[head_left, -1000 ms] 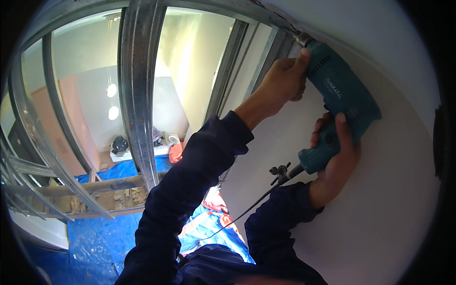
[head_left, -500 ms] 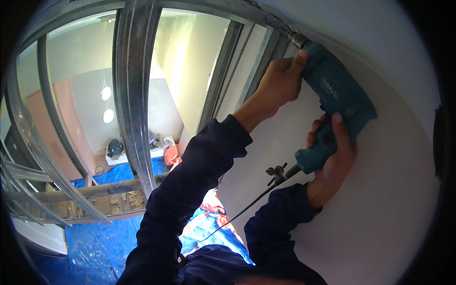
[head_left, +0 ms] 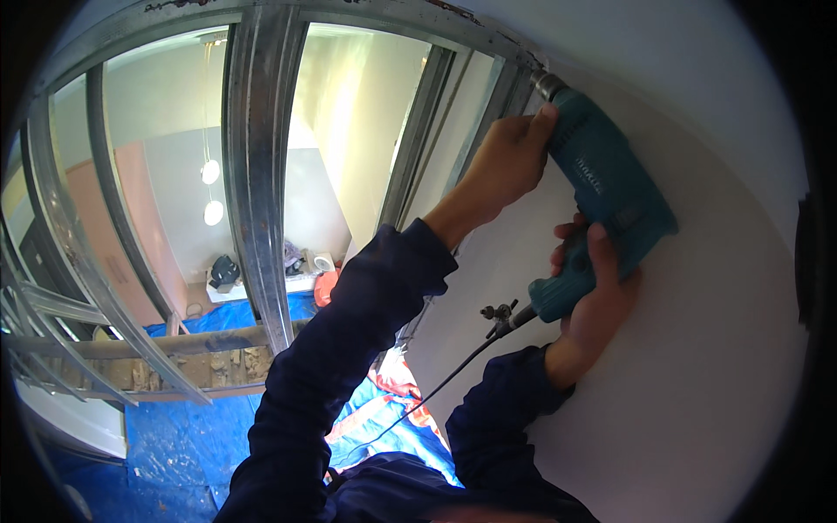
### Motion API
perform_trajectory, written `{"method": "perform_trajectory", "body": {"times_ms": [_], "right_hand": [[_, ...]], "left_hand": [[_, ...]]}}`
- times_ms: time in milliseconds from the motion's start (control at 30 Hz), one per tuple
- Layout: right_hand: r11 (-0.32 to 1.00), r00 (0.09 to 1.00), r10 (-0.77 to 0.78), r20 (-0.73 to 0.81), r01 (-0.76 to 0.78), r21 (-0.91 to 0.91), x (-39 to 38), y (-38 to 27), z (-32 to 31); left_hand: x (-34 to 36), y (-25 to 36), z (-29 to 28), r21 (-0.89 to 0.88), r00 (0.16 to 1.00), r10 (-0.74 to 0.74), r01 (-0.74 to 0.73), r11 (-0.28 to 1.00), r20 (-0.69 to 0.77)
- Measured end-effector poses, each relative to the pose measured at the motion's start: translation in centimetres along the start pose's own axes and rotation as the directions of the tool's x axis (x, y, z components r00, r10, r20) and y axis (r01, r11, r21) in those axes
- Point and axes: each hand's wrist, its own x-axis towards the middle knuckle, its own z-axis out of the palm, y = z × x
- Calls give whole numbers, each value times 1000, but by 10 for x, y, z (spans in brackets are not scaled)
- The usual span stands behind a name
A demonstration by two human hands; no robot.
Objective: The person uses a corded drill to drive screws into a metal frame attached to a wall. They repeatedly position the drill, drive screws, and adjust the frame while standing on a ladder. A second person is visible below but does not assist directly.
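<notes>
Both my hands hold a teal corded power drill (head_left: pixel 615 179), raised high at the right beside the wall. My right hand (head_left: pixel 603 288) wraps round its rear handle. My left hand (head_left: pixel 514 161) grips the front of the body just behind the chuck, its thumb lying along the casing. The metal chuck (head_left: pixel 547 84) points up and left at the corner where the metal frame (head_left: pixel 501 45) meets the wall. Whatever bit it carries is hidden or too small to make out. A chuck key (head_left: pixel 499 315) hangs on the cord below the handle.
A thick metal stud (head_left: pixel 261 157) and thinner studs stand to the left. The drill's cord (head_left: pixel 410 410) runs down toward blue sheeting (head_left: pixel 179 444) far below. A rough ledge (head_left: pixel 200 366) crosses the lower left. Two pendant lamps (head_left: pixel 210 172) hang beyond the frame.
In the picture, the drill and both hands have shifted slightly left, with the chuck a little lower. The frame and background have moved slightly right. My grip is unchanged.
</notes>
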Motion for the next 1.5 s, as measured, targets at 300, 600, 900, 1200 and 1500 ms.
{"method": "perform_trajectory", "body": {"times_ms": [300,600,900,1200,1500], "right_hand": [[956,961,-276,33,271,116,-34,58,-38],[946,928,-296,224,253,202,-93,133,-83],[954,819,-223,528,72,290,-156,161,-55],[989,326,-17,945,-132,63,-186,165,-30],[993,-231,61,971,-87,-83,-208,169,-37]], "left_hand": [[-35,5,17,306,972,216,-236,922,98],[-135,44,48,608,950,297,-292,739,96],[-263,73,6,577,930,231,-25,816,-286],[-378,52,-9,543,716,254,204,815,-651],[-480,-17,9,173,358,97,188,967,-929]]}}
